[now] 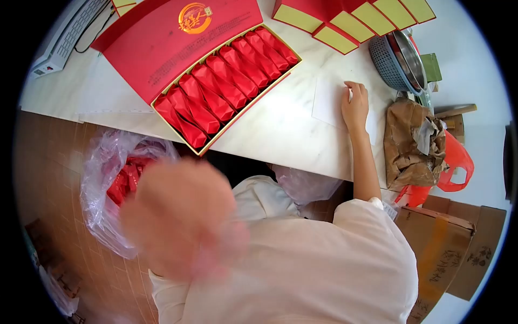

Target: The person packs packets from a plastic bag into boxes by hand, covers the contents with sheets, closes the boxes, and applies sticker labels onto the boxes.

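My left hand (pixel 178 210) is raised close to the camera and smeared by motion; its fingers cannot be made out. Resting on the tabletop, my right hand (pixel 356 107) has its fingers curled, with a small whitish bit at the fingertips too small to name. Beside it lies a sheet of white paper (pixel 328 102). An open red gift box (pixel 253 110) stands at the table's front edge, its lid (pixel 162 46) tipped back. Inside, several red foil packets (pixel 216 86) lie side by side in a row.
Several red and yellow boxes (pixel 353 24) stand at the back. A blue basket (pixel 389 62) with a metal bowl and a crumpled brown paper bag (pixel 410 143) are at right. Below the table's left edge, a clear plastic bag (pixel 100 189) holds red packets. Cardboard boxes (pixel 437 248) stand lower right.
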Demonstrator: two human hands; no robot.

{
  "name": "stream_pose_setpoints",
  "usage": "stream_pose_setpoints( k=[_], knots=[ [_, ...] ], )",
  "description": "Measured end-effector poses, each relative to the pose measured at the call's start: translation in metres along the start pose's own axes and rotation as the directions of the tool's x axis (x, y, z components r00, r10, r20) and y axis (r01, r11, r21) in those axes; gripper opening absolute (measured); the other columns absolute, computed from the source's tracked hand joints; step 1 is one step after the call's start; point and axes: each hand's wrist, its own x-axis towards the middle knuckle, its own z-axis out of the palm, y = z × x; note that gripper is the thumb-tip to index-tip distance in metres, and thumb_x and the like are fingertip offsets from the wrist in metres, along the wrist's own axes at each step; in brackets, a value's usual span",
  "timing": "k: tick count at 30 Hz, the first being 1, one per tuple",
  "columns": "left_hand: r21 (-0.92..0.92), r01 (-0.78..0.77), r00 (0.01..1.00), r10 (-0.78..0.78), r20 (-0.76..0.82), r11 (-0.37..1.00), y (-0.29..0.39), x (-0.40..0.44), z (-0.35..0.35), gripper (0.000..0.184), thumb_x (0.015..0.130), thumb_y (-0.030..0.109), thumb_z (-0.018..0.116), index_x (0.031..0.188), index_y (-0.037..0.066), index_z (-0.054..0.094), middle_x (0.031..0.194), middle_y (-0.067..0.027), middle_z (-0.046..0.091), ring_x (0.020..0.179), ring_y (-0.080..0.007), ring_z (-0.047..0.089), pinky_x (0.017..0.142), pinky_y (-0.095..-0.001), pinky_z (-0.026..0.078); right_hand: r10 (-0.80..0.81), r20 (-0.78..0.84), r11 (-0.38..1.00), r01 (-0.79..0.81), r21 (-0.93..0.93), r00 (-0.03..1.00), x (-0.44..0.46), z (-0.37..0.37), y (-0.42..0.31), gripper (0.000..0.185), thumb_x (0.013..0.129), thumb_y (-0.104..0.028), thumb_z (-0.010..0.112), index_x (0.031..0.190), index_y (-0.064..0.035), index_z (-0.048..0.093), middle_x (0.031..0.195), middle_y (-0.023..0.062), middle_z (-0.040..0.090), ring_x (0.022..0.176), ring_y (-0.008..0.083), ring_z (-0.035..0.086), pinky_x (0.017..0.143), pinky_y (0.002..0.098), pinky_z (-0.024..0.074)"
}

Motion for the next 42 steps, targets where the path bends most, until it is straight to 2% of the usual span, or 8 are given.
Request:
stream_pose_setpoints(
  k=[5, 13, 18, 27, 30, 38, 40, 42],
  knots=[
    [-0.362, 0.002, 0.998, 0.023, 0.064, 0.932, 0.057, -0.02, 0.023, 0.003, 0.087, 0.012, 0.059, 0.085, 0.009, 0.059, 0.091, -0.0012, 0.063, 0.087, -0.0152, 0.057, 0.081, -0.0327, 0.042, 0.072, 0.027, 0.995, -0.07, -0.07, 0.997, -0.013, 0.006, 0.01, 0.009, 0.085, -0.009, 0.058, 0.091, -0.0028, 0.061, 0.09, 0.0131, 0.059, 0.084, 0.0306, 0.054, 0.076, 0.0391, 0.0445],
    [-0.401, 0.037, 0.999, -0.034, 0.014, 0.915, 0.081, -0.021, 0.039, 0.015, 0.084, 0.01, 0.066, 0.079, 0.019, 0.055, 0.089, 0.0107, 0.062, 0.09, -0.0099, 0.054, 0.086, -0.0335, 0.037, 0.07, -0.011, 0.994, -0.07, -0.078, 0.998, -0.013, 0.007, 0.009, 0.009, 0.086, -0.011, 0.058, 0.087, -0.003, 0.06, 0.088, 0.0122, 0.06, 0.084, 0.0304, 0.055, 0.075, 0.0394, 0.0432],
    [-0.271, 0.215, 0.967, -0.244, -0.078, 0.938, 0.099, -0.023, 0.047, 0.016, 0.084, 0.01, 0.064, 0.08, 0.019, 0.052, 0.086, 0.012, 0.062, 0.088, -0.0087, 0.053, 0.085, -0.0328, 0.037, 0.075, -0.053, 0.994, -0.079, -0.076, 0.996, -0.014, 0.006, 0.006, 0.008, 0.085, -0.011, 0.059, 0.087, -0.0036, 0.059, 0.087, 0.0116, 0.061, 0.081, 0.0303, 0.056, 0.073, 0.0393, 0.0437],
    [-0.382, -0.064, 0.998, 0.062, -0.017, 0.922, 0.084, -0.023, 0.039, 0.019, 0.083, 0.006, 0.061, 0.076, 0.02, 0.051, 0.08, 0.0116, 0.058, 0.084, -0.0088, 0.051, 0.081, -0.0318, 0.04, 0.17, -0.119, 0.985, -0.165, 0.047, 0.978, -0.015, 0.004, 0.001, 0.009, 0.077, -0.003, 0.055, 0.086, -0.0029, 0.054, 0.081, 0.0107, 0.057, 0.074, 0.0292, 0.054, 0.07, 0.0402, 0.0429],
    [-0.221, 0.326, 0.941, -0.339, -0.019, 0.919, 0.101, -0.02, 0.036, 0.019, 0.083, 0.005, 0.06, 0.075, 0.02, 0.051, 0.081, 0.0111, 0.057, 0.085, -0.0087, 0.051, 0.081, -0.0324, 0.04, 0.106, -0.126, 0.994, -0.104, 0.021, 0.986, -0.015, 0.003, 0.005, 0.007, 0.074, 0.0, 0.053, 0.081, -0.0039, 0.052, 0.077, 0.0093, 0.055, 0.073, 0.0283, 0.052, 0.07, 0.0397, 0.0414],
    [-0.292, 0.018, 0.999, -0.008, 0.035, 0.956, 0.078, -0.033, 0.037, 0.008, 0.08, 0.01, 0.062, 0.075, 0.012, 0.055, 0.073, 0.0013, 0.056, 0.068, -0.0173, 0.052, 0.065, -0.0344, 0.043, 0.048, -0.155, 0.998, -0.054, -0.037, 0.987, -0.015, -0.004, 0.005, 0.008, 0.074, 0.001, 0.052, 0.076, -0.0065, 0.051, 0.073, 0.0068, 0.053, 0.073, 0.0259, 0.049, 0.075, 0.0411, 0.0394],
    [-0.218, -0.028, 0.999, 0.034, 0.026, 0.976, 0.066, -0.038, 0.03, 0.008, 0.079, 0.012, 0.062, 0.075, 0.009, 0.056, 0.071, -0.0012, 0.056, 0.064, -0.0195, 0.053, 0.061, -0.0349, 0.044, 0.194, -0.191, 0.971, -0.16, 0.177, 0.962, -0.01, -0.01, 0.003, 0.007, 0.074, 0.001, 0.052, 0.077, -0.006, 0.052, 0.072, 0.0067, 0.052, 0.073, 0.0247, 0.048, 0.074, 0.0398, 0.0402],
    [-0.008, -0.079, 0.996, 0.079, -0.033, 0.997, 0.046, -0.033, 0.022, 0.008, 0.078, 0.013, 0.062, 0.075, 0.007, 0.057, 0.069, -0.0036, 0.056, 0.06, -0.0216, 0.053, 0.057, -0.0354, 0.045, 0.16, -0.163, 0.942, -0.101, 0.32, 0.974, 0.012, -0.027, -0.012, 0.006, 0.075, 0.0, 0.053, 0.077, -0.0056, 0.052, 0.073, 0.0065, 0.052, 0.072, 0.0246, 0.048, 0.073, 0.0391, 0.0405]
  ],
)
